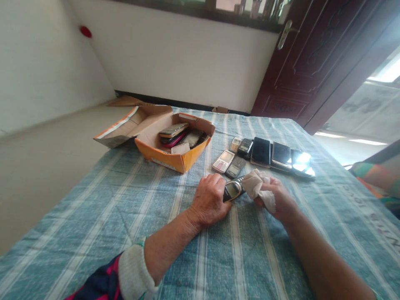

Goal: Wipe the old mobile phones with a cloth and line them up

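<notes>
My left hand (210,199) is closed around one end of a dark keypad mobile phone (233,190) with a small greenish screen, held low over the cloth. A crumpled white tissue (254,183) is gripped in my right hand (279,199). The tissue touches the keypad end of the phone and hides part of it. Just beyond my hands lie a white-and-pink keypad phone (223,161) and a dark keypad phone (235,167). Behind them are a small gold phone (235,144) and a black phone (245,147).
Dark touchscreen phones (260,151) lie in a row to the right, one (302,163) reflecting bright light. An open orange cardboard box (165,160) holding several phones stands at the left back. A striped blue-green cloth (150,233) covers the table. Beyond is a dark red door (300,62).
</notes>
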Available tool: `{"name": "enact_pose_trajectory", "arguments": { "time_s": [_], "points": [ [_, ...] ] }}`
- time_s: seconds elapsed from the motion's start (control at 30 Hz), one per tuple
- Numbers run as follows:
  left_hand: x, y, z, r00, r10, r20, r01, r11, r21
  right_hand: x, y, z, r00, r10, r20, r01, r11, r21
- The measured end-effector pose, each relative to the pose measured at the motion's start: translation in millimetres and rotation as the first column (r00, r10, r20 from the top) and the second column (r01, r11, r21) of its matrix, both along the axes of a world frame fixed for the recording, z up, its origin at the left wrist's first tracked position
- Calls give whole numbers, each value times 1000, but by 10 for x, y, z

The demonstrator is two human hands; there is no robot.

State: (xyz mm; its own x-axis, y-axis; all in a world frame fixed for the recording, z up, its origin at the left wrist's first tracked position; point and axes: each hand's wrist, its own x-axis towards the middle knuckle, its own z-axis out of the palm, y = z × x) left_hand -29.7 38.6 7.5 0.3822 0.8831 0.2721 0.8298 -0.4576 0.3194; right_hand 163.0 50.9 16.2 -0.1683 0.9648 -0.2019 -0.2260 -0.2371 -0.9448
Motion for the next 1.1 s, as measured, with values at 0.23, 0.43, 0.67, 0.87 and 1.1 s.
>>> {"name": "enact_pose_trajectory", "arguments": {
  "time_s": [0.23, 0.43, 0.67, 0.87, 1.1],
  "points": [
    [8, -20, 9, 1000, -4, -21, 5, 1000, 26, -72, -40, -39, 957, 69, 282, -91, 994, 66],
    [40, -50, 16, 997, -25, -80, 35, 992, 121, -141, -65, -49, 791, -65, 609, -101, 967, 234],
    [77, -77, 18, 992, -41, -120, 66, 976, 207, -237, -77, -41, 521, -283, 805, -109, 914, 392],
    [83, -58, 0, 994, -37, -105, 59, 976, 210, -337, -57, 81, 385, -313, 868, -103, 921, 377],
    [86, -63, 16, 993, -41, -114, 65, 973, 223, -366, -1, 152, 366, -267, 892, -120, 937, 330]
  ]
}}
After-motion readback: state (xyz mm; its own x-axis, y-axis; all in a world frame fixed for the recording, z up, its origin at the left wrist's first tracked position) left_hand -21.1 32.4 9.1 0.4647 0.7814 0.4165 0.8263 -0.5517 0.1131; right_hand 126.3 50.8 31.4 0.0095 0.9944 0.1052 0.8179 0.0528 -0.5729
